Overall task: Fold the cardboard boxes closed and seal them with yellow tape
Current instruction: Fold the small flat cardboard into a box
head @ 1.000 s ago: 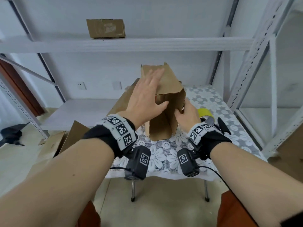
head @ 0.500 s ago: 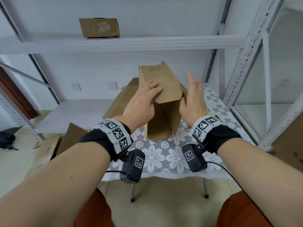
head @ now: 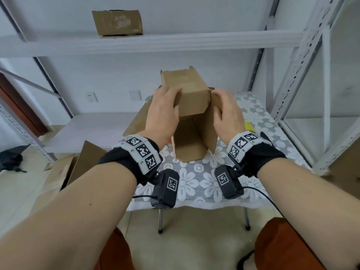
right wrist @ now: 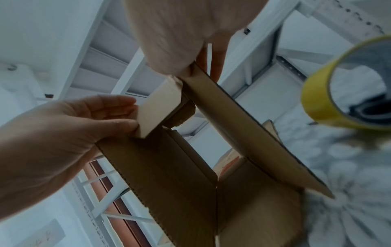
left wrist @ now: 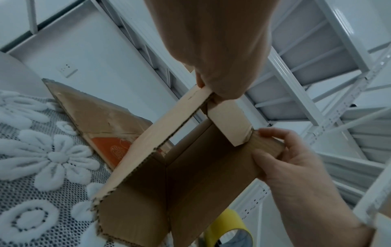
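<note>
A brown cardboard box (head: 187, 88) stands on end on the flowered table (head: 196, 182), its open side facing me. My left hand (head: 172, 102) grips its upper left edge, with the fingers curled over the top panel. My right hand (head: 220, 104) grips the right side flap near the top. In the left wrist view the left hand (left wrist: 211, 70) pinches the left wall of the box (left wrist: 190, 175). In the right wrist view the right hand (right wrist: 190, 55) pinches the right wall of the box (right wrist: 243, 120). The yellow tape roll (head: 249, 126) lies on the table behind my right wrist.
A flattened cardboard sheet (head: 136, 121) with an orange print leans behind the box on the left. More cardboard (head: 83, 162) lies on the floor at the left. Another box (head: 117, 22) sits on the white shelf above. White rack uprights (head: 292, 75) stand close on the right.
My right hand went from the lower right edge, through an open pose beside the box, to gripping the right flap. My left hand slid from flat on top to gripping the upper left edge.
</note>
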`<action>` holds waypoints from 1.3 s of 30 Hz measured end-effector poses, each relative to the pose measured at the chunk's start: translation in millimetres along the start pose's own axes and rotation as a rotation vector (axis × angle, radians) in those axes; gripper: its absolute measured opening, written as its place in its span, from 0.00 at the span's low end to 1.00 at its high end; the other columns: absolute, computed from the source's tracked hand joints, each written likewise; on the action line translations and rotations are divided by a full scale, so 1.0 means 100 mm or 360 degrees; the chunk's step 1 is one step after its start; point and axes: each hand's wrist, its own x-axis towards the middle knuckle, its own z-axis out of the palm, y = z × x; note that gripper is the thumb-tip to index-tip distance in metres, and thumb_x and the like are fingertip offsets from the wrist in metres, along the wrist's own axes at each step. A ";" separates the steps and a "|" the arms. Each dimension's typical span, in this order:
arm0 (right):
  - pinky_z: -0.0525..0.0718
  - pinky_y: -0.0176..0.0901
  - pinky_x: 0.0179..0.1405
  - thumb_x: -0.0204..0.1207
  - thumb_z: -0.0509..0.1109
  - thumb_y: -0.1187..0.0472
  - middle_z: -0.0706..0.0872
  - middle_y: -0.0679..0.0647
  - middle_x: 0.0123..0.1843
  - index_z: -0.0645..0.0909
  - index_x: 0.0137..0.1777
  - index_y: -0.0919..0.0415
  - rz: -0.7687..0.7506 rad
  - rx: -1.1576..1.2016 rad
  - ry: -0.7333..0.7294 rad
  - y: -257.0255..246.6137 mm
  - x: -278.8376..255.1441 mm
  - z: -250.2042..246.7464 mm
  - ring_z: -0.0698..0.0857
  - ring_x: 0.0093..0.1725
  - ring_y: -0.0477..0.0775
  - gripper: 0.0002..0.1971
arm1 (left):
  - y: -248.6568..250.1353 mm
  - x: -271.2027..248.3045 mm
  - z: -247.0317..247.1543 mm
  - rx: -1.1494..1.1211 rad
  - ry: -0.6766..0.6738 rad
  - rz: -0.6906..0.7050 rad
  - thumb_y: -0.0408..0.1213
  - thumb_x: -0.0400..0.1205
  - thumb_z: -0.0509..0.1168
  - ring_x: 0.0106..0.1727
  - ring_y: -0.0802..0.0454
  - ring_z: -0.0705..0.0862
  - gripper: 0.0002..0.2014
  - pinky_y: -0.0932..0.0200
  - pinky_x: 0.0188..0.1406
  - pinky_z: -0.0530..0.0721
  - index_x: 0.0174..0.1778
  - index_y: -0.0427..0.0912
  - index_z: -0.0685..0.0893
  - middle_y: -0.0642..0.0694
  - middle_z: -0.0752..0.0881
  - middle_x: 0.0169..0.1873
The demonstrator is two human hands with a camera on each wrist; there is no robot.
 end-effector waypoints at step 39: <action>0.76 0.50 0.53 0.72 0.74 0.61 0.82 0.58 0.62 0.78 0.63 0.63 -0.0015 -0.1109 -0.1815 -0.11 -0.25 0.79 0.80 0.62 0.62 0.20 | -0.19 -0.09 0.15 0.0109 0.0261 0.0376 0.23 0.77 0.64 0.57 0.40 0.81 0.17 0.49 0.53 0.84 0.61 0.36 0.87 0.42 0.86 0.54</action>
